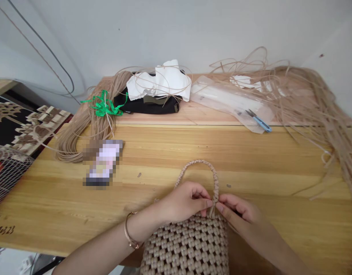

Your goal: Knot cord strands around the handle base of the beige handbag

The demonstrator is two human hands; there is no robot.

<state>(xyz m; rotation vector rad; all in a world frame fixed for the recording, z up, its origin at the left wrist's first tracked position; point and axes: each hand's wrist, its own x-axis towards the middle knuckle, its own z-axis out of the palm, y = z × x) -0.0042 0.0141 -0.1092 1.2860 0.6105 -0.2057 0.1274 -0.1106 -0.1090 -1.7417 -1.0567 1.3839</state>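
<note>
2 hands (184,201) (241,211) pinching 1 braided handle (216,184) on 1 woven bag (186,244)

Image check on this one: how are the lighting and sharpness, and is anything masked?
Head view: soft, fairly even light, no harsh glare on the table; head view: coarse pixel blocks cover the phone, leaving its screen unreadable; head view: the woven bag is sharp enough to pick out individual knots, with a darker, shadowed patch of wood to its right.
</note>
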